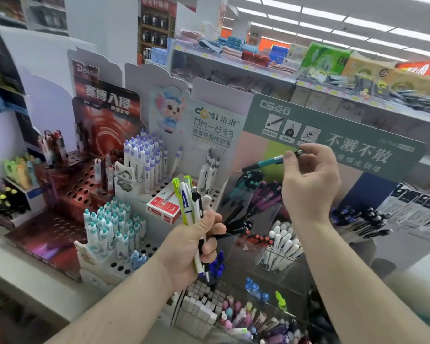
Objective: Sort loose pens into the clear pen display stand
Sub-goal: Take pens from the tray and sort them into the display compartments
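In the head view, the left hand (196,240) is raised at mid-frame with its forearm entering from the lower left, and its fingers are curled round a bundle of loose pens (190,202). The bundle is held upright, with yellow-green and white barrels standing above the fist and a few tips showing below it. The right hand (308,181) is lifted higher, its forearm rising from the lower right edge. A teal pen (265,163) is pinched near its rear end between thumb and fingertips and is held nearly level, its tip pointed left. The pen is kept above the clear pen display stand (271,214), apart from it. In the stand's compartments, dark and purple pens are seen at the back, and white and red-capped ones nearer the front. A green sign (345,135) stands behind the right hand. To the left, a white perforated rack (139,249) with teal-capped pens and a red box (163,207) are seen.

The stand's clear walls are hard to trace, so its compartment borders cannot be told. The pens' lower parts are hidden inside the left fist. The bottom corners are blurred.
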Tool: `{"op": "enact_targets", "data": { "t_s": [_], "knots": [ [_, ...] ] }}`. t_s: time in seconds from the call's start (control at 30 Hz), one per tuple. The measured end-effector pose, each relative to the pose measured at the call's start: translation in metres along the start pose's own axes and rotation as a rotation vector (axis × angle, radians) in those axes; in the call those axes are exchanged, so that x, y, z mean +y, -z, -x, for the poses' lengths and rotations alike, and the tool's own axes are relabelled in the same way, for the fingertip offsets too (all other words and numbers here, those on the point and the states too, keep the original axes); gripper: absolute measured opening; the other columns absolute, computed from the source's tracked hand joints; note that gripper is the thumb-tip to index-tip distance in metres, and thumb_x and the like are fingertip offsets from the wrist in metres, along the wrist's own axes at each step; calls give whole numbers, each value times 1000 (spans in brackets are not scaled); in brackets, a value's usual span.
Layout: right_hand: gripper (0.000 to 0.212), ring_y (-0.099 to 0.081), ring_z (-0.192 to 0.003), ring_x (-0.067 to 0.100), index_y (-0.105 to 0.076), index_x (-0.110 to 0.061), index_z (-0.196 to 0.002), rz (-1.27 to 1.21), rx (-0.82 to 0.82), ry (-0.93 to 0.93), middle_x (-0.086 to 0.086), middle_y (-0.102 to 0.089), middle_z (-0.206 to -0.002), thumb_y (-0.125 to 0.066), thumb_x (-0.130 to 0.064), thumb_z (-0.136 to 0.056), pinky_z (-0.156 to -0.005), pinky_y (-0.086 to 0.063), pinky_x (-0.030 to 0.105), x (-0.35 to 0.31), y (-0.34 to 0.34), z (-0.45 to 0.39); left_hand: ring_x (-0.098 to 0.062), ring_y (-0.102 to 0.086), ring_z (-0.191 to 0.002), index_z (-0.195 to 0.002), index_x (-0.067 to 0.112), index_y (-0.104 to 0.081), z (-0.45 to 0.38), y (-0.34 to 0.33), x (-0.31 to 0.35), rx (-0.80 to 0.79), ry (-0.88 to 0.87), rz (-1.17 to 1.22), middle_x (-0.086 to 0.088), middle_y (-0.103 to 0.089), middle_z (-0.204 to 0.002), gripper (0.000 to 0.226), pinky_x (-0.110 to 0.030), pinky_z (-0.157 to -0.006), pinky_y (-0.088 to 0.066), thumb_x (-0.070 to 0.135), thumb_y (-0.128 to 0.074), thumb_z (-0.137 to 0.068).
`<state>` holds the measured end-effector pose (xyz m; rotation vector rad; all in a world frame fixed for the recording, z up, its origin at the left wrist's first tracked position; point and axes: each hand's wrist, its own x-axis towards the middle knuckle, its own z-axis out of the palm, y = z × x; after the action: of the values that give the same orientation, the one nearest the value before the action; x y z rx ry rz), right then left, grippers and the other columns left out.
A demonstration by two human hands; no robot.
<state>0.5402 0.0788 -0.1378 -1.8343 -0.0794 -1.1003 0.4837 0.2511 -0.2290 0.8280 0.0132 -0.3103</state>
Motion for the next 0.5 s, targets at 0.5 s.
{"op": "enact_targets", "data": {
  "t_s": [0.5],
  "knots": [
    [7, -53, -108, 29, -78, -21, -84, 638, -339, 351, -1, -72, -88, -74, -27, -86, -90, -21, 42, 39, -59, 0, -8, -38, -41, -86, 7, -53, 11, 18, 7, -74, -62, -100, -1, -54, -62, 21, -19, -39, -32, 19, -69, -83]
  ]
}}
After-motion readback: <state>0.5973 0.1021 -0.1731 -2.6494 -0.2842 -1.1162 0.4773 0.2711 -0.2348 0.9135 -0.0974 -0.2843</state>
